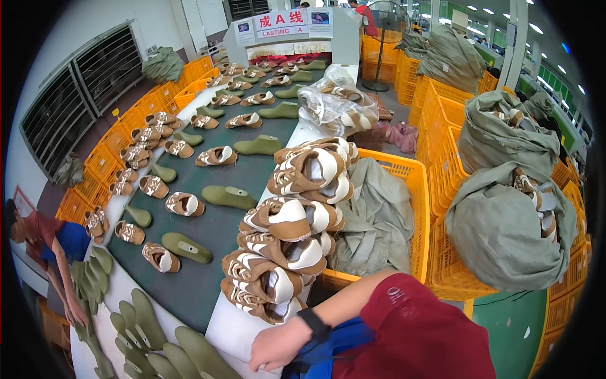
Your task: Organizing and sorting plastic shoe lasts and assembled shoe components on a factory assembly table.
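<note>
My right hand (278, 346), with a dark band at the wrist, is low in the view at the white table edge (221, 328). Its fingers are curled together, and whatever they hold, if anything, is hidden. My left hand is out of view. Just beyond the right hand rises a stack of brown and white shoes (278, 252) on the white ledge. To the left of the hand stand several olive green shoe lasts (196, 354). A dark green conveyor belt (189, 278) bears rows of shoes and lasts, among them a brown shoe (160, 258) and a last (187, 247).
An orange crate (420, 215) with grey-green cloth (375, 215) stands right of the stack. Cloth-wrapped shoe bundles (505, 227) top crates farther right. A plastic bag of shoes (338, 104) lies on the ledge. At left, another person's arm (63, 271) reaches toward lasts.
</note>
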The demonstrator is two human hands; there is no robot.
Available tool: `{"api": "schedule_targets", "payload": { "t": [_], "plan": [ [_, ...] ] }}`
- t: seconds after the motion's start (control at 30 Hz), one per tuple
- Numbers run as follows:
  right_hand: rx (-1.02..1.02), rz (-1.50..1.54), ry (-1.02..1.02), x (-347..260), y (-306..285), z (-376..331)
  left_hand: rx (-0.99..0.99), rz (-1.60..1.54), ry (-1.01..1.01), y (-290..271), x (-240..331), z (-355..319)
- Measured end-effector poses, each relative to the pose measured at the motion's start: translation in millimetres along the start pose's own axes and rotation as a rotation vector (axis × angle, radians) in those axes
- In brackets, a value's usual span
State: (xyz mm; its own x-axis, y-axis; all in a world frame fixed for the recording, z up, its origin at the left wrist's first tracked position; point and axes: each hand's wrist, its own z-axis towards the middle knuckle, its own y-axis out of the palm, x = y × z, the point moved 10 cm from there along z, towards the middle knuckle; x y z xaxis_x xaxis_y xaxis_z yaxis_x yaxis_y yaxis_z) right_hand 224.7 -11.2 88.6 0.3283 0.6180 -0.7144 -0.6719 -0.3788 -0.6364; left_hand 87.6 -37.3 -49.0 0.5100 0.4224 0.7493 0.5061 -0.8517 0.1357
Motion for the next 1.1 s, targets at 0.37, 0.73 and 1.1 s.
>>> {"api": "schedule_targets", "payload": {
  "t": [0.37,0.73,1.1],
  "plan": [
    [0.069,0.027,0.154,7.3,-5.0,-35.6,-0.074,0.142,0.051,1.4,-8.6,9.5],
    [0.061,-0.037,0.157,4.9,0.6,-34.9,-0.148,0.345,0.072,0.9,-3.3,23.0],
    [0.069,-0.076,0.129,2.7,-4.7,-32.4,-0.207,0.509,0.095,8.7,0.0,44.0]
  ]
}}
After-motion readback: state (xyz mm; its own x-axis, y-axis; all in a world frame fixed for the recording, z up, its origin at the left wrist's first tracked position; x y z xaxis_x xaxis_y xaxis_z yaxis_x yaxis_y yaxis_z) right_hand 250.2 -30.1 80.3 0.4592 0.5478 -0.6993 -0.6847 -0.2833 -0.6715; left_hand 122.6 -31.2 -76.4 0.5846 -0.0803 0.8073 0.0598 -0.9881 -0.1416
